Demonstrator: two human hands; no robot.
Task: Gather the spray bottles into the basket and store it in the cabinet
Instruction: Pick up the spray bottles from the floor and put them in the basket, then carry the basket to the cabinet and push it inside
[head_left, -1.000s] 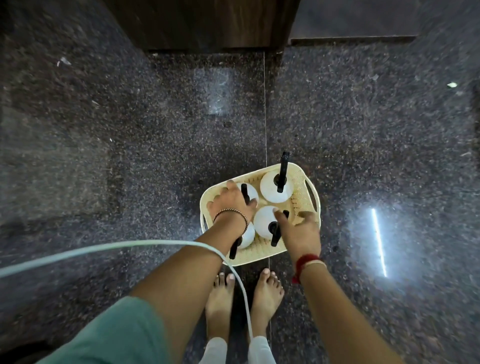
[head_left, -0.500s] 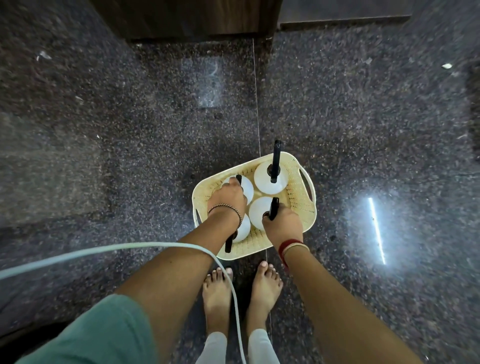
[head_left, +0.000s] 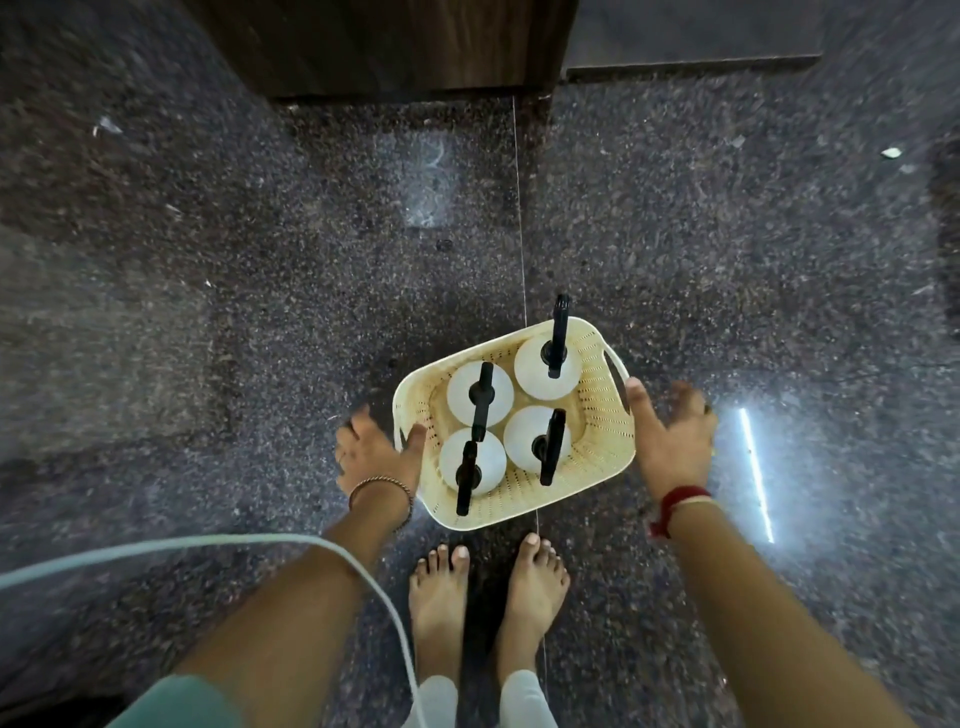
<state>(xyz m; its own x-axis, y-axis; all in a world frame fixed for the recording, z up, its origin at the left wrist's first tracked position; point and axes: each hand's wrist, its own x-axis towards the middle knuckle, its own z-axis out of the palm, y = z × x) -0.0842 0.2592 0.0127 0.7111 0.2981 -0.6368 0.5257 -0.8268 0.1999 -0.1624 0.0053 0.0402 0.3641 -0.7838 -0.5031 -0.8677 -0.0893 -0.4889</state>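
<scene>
A cream perforated basket (head_left: 597, 415) stands on the dark speckled floor in front of my bare feet. Inside it stand several white spray bottles (head_left: 545, 370) with black trigger heads, seen from above. My left hand (head_left: 371, 449) is at the basket's left end, fingers spread, thumb against the rim. Beside the right end is my right hand (head_left: 672, 434), also spread, with its thumb by the side handle (head_left: 618, 371). Neither hand has closed on anything.
A dark wooden cabinet base (head_left: 395, 47) rises at the top centre, a dark stone ledge (head_left: 691, 65) to its right. A pale cable (head_left: 208, 545) loops over my left arm. My feet (head_left: 488, 597) stand just behind the basket.
Both hands have come off the spray bottles inside the basket and spread outward to its left and right ends. The basket and bottles have stayed in place.
</scene>
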